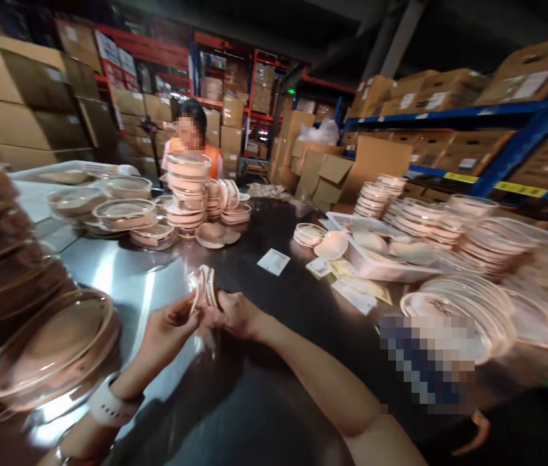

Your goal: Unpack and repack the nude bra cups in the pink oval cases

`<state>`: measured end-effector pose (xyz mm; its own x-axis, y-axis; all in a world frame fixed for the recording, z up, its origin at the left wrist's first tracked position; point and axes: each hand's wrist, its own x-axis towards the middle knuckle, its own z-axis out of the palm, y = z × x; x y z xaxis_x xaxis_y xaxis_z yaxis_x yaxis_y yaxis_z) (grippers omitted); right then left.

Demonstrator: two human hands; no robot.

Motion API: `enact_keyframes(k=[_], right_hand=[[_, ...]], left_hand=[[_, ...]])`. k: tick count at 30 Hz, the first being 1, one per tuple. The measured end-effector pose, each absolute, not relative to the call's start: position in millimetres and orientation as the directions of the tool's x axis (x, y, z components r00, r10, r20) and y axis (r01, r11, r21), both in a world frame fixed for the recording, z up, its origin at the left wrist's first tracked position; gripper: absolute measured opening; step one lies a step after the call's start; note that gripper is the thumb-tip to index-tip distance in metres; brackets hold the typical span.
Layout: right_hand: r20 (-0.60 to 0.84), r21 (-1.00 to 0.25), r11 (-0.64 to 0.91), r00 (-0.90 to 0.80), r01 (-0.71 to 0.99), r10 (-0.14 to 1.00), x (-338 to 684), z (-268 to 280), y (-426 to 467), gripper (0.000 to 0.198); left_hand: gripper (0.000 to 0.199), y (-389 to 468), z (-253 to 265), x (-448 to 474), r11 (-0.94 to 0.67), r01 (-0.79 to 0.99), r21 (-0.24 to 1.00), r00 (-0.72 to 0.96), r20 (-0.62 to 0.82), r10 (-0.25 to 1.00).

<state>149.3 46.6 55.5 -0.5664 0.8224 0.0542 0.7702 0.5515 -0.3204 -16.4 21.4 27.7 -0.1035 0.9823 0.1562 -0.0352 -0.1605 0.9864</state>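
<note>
Between my two hands, above the dark tabletop, a small round beige case with clear plastic (203, 287) is held on edge. My left hand (175, 321) pinches its left side, and my right hand (241, 316) grips its right side with closed fingers. What lies inside the case cannot be made out. Beyond my hands stands a stack of round clear-lidded cases (186, 194), with loose beige pads (216, 234) at its foot. To the left, near my wrist, a large lidded case with a beige pad inside (60, 336) lies flat.
Tall blurred case stacks (6, 246) rise at the left. At the right are a white basket of pads (376, 262), more case piles (458, 310) and paper cards (352, 294). A single card (274, 261) lies mid-table (274, 375). Across sits a person in an orange vest (214, 158).
</note>
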Motion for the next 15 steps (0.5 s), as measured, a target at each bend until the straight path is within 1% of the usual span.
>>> enact_keyframes(k=[3,8,11,15], right_hand=[[0.105,-0.375,0.567,-0.575,0.733,0.812,151,50,49,0.021],[0.155,-0.410,0.595,-0.590,0.692,0.792,155,42,51,0.018],[0.220,-0.419,0.596,-0.560,0.685,0.799,155,32,52,0.018],[0.295,-0.408,0.616,-0.542,0.673,0.787,151,17,55,0.024]], left_hand=[[0.043,21,31,-16,-0.136,-0.124,0.983,-0.022,0.135,0.991],[0.048,18,28,-15,-0.148,-0.148,0.978,-0.003,0.149,0.989],[0.049,21,23,-11,-0.166,-0.135,0.977,-0.059,0.160,0.985],[0.046,29,17,-13,-0.173,-0.040,0.984,-0.211,0.161,0.964]])
